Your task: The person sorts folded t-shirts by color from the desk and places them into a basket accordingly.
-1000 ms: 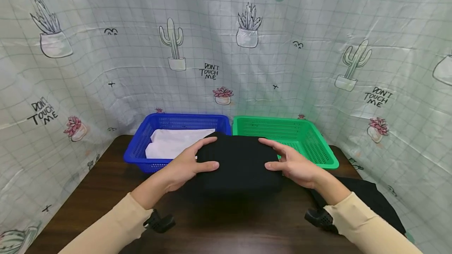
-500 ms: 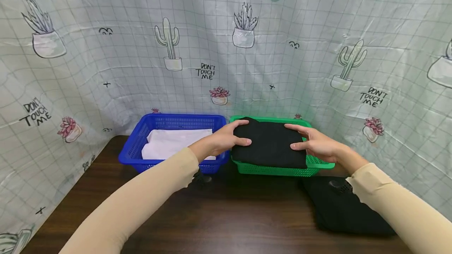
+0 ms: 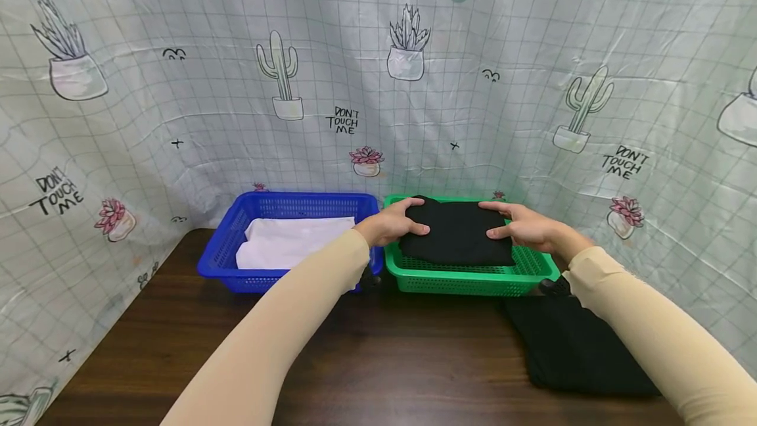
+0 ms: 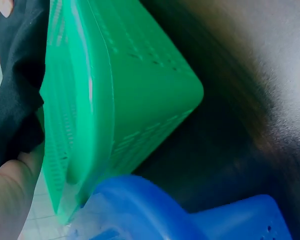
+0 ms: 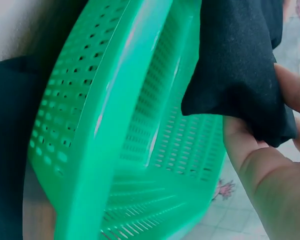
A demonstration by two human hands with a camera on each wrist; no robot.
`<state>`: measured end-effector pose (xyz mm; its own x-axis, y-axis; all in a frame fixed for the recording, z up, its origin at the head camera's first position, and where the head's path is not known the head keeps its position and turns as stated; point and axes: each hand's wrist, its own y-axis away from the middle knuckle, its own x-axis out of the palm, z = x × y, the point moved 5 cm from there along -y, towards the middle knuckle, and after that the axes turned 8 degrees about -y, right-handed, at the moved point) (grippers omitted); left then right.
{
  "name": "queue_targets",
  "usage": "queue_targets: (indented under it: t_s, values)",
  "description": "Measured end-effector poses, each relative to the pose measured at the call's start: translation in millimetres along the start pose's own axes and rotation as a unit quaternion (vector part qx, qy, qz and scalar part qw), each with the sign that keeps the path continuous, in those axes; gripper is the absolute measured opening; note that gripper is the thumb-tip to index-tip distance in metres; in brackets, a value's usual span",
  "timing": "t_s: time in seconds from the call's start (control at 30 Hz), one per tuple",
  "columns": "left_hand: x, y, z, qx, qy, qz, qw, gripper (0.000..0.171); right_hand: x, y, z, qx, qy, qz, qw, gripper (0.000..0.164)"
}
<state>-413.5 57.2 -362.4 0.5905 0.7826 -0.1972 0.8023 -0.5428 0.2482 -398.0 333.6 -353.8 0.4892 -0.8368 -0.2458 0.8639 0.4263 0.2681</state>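
Note:
A folded piece of black cloth (image 3: pixel 458 235) lies level over the green basket (image 3: pixel 461 286), held at both ends. My left hand (image 3: pixel 395 221) grips its left end, thumb on top and fingers at the far side. At the right end my right hand (image 3: pixel 529 227) pinches it the same way. In the right wrist view the cloth's corner (image 5: pixel 240 75) shows between thumb and fingers, above the basket's perforated floor. The left wrist view shows the cloth's bunched edge (image 4: pixel 20 80) beside the green rim (image 4: pixel 97 90).
A blue basket (image 3: pixel 236 273) with a folded white cloth (image 3: pixel 290 242) stands left of the green one, close beside it. Another black cloth (image 3: pixel 573 354) lies on the dark wooden table (image 3: pixel 402 360) at right, partly under the right forearm. A patterned curtain (image 3: pixel 355 71) hangs behind.
Both hands have carried the folded black cloth away from the front middle, right and forward, over the green basket. In the last half second it has moved slightly farther back into the basket.

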Motion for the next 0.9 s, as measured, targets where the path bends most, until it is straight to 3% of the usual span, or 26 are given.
queue_targets:
  t_s: [0.37,0.67,0.9]
  values:
    - [10.1,-29.4,20.4,-0.013,-0.018,-0.027,0.9994,0.077,-13.2,-16.1,-31.0,0.012,0.038,-0.026,0.999,0.081]
    - [16.4,-38.9,28.3,-0.007,-0.025,-0.039,0.9989,0.076,-18.4,-19.7,-52.9,0.007,0.031,-0.042,0.999,0.079]
    - [27.2,-38.5,27.3,0.000,-0.078,-0.063,0.9950,0.074,-23.9,-24.1,-70.2,0.003,0.054,-0.061,0.997,0.079]
